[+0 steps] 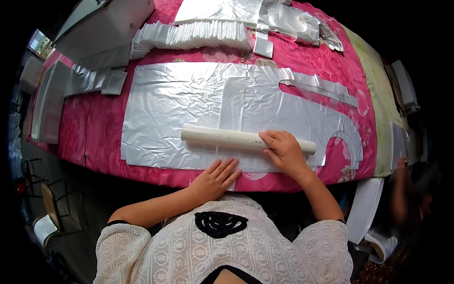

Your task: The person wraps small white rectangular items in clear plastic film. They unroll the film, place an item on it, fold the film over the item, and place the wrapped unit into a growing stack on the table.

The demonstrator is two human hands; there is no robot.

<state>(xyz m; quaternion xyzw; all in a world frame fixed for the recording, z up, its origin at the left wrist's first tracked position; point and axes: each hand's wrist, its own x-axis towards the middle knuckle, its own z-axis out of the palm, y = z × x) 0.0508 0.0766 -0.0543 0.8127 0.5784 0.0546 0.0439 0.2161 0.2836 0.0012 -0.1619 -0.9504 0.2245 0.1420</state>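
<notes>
A thin, silvery plastic sheet (pixel 165 104) lies spread over the table, wrinkled on its left half. On its right half is a smoother folded layer (pixel 265 104) with curved cut-outs and narrow strap-like ends. Across the sheet lies a white plastic tube (pixel 213 137), slightly slanted, with small print on its side. My right hand (pixel 285 150) is closed over the tube's right part, thumb on the near side. My left hand (pixel 215 179) rests flat at the sheet's near edge, fingers stretched out and slightly apart, holding nothing.
A pink flowered cloth (pixel 104 132) covers the table. At the back stand a row of folded plastic packets (pixel 194 37) and a grey-white box (pixel 104 33). More crumpled silvery plastic (pixel 293 23) lies far right. A white bin (pixel 49 104) stands left. A person's blurred arm (pixel 401 189) shows at right.
</notes>
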